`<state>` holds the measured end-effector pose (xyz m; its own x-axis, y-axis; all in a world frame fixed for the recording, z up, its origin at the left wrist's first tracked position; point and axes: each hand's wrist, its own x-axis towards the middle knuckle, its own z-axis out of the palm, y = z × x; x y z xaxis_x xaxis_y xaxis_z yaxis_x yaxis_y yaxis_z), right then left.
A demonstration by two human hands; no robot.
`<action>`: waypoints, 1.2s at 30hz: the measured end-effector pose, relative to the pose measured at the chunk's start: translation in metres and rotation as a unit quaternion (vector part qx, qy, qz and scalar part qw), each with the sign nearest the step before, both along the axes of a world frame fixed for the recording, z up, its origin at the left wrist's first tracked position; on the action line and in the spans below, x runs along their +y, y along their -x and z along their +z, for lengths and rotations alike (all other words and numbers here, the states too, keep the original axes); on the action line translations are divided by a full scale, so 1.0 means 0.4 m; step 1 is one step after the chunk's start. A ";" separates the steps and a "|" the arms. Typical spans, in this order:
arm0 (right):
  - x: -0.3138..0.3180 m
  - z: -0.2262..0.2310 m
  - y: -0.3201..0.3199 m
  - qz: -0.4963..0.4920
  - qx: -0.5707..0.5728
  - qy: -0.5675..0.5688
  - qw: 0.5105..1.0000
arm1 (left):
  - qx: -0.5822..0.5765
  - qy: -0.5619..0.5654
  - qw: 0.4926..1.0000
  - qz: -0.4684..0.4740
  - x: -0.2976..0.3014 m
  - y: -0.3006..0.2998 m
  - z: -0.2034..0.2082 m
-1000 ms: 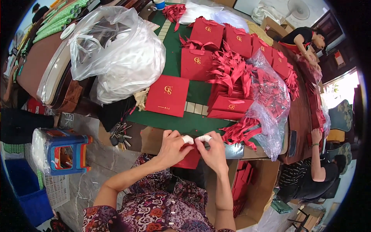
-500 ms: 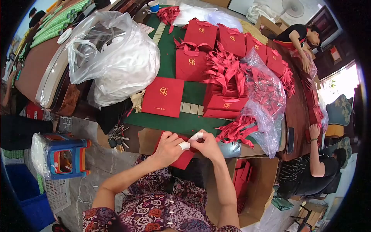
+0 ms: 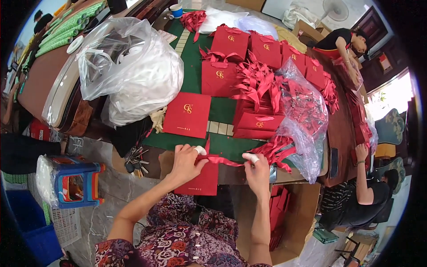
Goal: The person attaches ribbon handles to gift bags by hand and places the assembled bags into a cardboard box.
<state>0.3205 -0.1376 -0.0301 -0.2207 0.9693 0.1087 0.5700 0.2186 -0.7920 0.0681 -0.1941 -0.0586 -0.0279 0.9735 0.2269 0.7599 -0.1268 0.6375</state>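
A red ribbon stretches between my two hands above a red paper bag at the table's near edge. My left hand pinches the ribbon's left part near the top of that bag. The ribbon's right end is gripped by my right hand, close to a loose pile of red ribbons. White wraps cover a finger on each hand. Just beyond my left hand, another red paper bag with a gold emblem lies flat on the green mat.
Finished-looking red bags with ribbon handles stand in rows at the back. A clear plastic bag of ribbons lies right; a big bag of white material sits left. Below right is a cardboard box. Two people work along the right side.
My hands have moved apart, the right one to the right, drawing the red ribbon out between them. The red bag beneath shows more fully.
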 end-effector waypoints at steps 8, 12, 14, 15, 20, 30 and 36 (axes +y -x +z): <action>-0.046 -0.008 0.023 0.020 -0.184 -0.098 0.978 | -0.003 -0.104 0.994 0.025 -0.008 -0.041 0.004; -0.056 0.033 0.074 -0.004 0.024 0.084 0.996 | -0.201 0.099 0.974 -0.023 -0.077 -0.072 0.055; -0.055 0.019 0.112 0.004 0.143 0.149 0.978 | -0.370 0.185 0.909 -0.056 -0.098 -0.089 0.035; -0.059 0.016 0.135 0.008 0.144 0.151 0.978 | -0.506 0.212 0.833 -0.073 -0.107 -0.107 0.007; -0.058 0.019 0.182 0.002 0.164 0.146 0.976 | -0.527 0.313 0.784 -0.099 -0.119 -0.095 0.008; -0.102 0.061 0.163 -0.018 0.086 0.018 0.996 | -0.729 0.402 0.554 -0.016 -0.127 -0.041 -0.018; -0.174 0.071 0.140 0.047 0.019 -0.193 0.980 | -0.812 0.454 0.365 -0.034 -0.128 -0.027 -0.028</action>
<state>0.2643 -0.2072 -0.0015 -0.2960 0.8296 0.4734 0.5044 0.5566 -0.6601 0.0788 -0.2454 -0.0700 0.6227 0.6383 -0.4526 -0.6997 0.7131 0.0430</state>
